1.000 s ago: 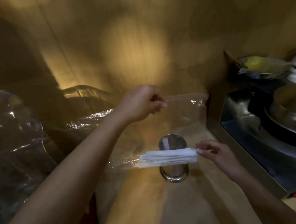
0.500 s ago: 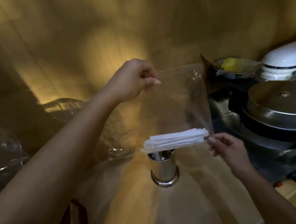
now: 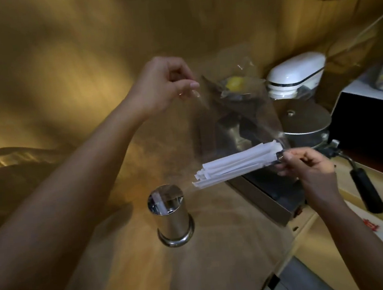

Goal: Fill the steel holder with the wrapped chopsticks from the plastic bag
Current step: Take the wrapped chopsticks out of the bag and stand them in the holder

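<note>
A clear plastic bag hangs in the air between my hands. My left hand pinches its upper left corner. My right hand grips its lower right end, where a bundle of white paper-wrapped chopsticks lies inside, tilted down to the left. The bundle's low end sits just right of and above the steel holder, which stands upright on the wooden counter. A white wrapped piece shows inside the holder's mouth.
To the right sit a steel pot with a lid, a white appliance, a bowl with something yellow and a black pan handle. A wooden wall rises behind. Clear plastic lies at the far left.
Both hands have swung the bag to the right of the holder. The chopstick bundle went from level over the holder to tilted, its left end down toward the holder's mouth.
</note>
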